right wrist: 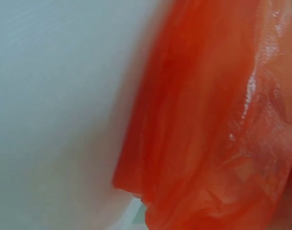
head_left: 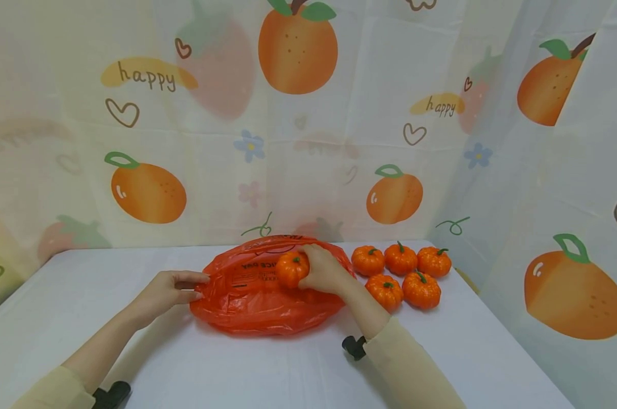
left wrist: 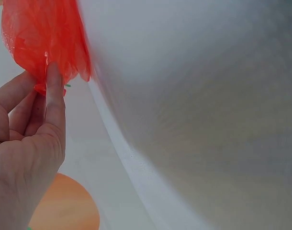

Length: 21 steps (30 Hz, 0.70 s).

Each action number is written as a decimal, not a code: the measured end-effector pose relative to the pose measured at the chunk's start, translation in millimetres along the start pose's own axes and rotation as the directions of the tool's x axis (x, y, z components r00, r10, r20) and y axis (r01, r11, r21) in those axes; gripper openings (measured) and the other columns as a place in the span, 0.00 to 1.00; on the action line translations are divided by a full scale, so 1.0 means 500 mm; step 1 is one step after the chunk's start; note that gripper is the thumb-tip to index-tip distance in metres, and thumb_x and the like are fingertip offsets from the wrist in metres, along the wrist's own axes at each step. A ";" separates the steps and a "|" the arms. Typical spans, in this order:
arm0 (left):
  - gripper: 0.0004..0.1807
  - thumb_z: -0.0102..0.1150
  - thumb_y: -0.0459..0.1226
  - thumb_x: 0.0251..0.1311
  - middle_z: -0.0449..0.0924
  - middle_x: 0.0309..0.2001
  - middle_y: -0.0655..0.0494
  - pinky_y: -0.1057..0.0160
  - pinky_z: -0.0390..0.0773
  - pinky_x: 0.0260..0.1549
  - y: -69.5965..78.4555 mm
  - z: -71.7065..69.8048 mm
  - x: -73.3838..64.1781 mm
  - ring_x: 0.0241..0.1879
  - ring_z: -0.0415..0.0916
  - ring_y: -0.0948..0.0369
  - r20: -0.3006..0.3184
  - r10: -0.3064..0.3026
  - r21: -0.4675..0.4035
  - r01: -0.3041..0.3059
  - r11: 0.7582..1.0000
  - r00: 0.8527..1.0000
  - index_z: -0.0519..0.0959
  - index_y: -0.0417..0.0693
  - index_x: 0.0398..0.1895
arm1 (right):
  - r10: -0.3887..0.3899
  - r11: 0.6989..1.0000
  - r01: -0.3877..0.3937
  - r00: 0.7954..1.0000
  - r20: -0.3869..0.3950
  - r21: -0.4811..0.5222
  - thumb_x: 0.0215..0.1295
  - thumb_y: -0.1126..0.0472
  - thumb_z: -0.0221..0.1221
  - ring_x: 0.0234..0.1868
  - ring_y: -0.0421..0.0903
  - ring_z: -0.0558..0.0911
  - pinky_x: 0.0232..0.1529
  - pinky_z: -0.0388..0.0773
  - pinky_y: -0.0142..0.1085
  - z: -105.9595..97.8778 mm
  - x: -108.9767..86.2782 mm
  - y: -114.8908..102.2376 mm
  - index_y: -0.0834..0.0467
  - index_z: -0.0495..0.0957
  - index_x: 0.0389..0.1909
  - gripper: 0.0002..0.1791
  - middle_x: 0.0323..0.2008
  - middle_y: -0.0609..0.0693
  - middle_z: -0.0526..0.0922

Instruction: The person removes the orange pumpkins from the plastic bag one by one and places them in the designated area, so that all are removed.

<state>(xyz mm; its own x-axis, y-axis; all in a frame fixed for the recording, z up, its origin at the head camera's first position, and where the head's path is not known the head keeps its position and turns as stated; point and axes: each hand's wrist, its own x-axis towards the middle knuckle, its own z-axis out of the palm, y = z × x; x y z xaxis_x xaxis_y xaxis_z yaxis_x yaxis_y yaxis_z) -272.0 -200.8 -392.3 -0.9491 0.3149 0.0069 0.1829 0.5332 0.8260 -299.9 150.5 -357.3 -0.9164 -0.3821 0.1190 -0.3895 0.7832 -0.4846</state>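
Observation:
A red plastic bag [head_left: 267,316] with dark printing lies on the white table, its mouth spread wide. My left hand [head_left: 161,296] pinches the bag's left edge; in the left wrist view, thumb and fingers grip a gathered bit of the red film [left wrist: 45,38]. Over the bag's mouth, my right hand [head_left: 328,274] holds a small orange toy pumpkin [head_left: 292,270] with a green stem, fingers round its right side. The right wrist view is mostly filled by the bag's crinkled side [right wrist: 203,120], which hides that hand's fingers and the pumpkin.
Several more small pumpkins [head_left: 400,259] stand grouped right of the bag, the front ones [head_left: 384,292] close to my right forearm. The white table [head_left: 211,369] ends at a printed fruit curtain [head_left: 308,125] behind and on the right.

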 end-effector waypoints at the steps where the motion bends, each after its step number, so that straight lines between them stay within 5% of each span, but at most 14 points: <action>1: 0.23 0.59 0.35 0.64 0.77 0.62 0.37 0.64 0.86 0.46 0.000 0.000 0.000 0.59 0.77 0.45 0.001 -0.001 -0.001 0.001 1.000 1.000 0.76 0.39 0.62 | -0.005 1.000 0.005 1.000 -0.005 0.001 0.52 0.61 0.71 0.63 0.54 0.73 0.68 0.72 0.52 -0.002 -0.001 -0.001 0.59 0.66 0.68 0.41 0.66 0.55 0.73; 21: 0.23 0.59 0.34 0.63 0.77 0.62 0.36 0.67 0.85 0.45 0.005 0.002 -0.002 0.59 0.77 0.44 -0.004 0.006 -0.007 -0.006 1.000 1.000 0.77 0.38 0.61 | -0.022 0.992 0.033 0.996 -0.083 0.124 0.48 0.66 0.71 0.60 0.52 0.75 0.65 0.75 0.50 -0.050 -0.022 0.004 0.57 0.69 0.67 0.41 0.64 0.53 0.75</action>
<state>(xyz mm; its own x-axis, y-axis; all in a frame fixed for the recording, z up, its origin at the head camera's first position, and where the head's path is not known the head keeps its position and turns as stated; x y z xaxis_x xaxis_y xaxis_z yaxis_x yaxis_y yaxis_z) -270.2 -199.1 -390.7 -0.9490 0.3149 0.0138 0.1866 0.5259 0.8298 -293.1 168.6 -337.8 -0.9120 -0.3573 0.2015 -0.4046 0.7033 -0.5845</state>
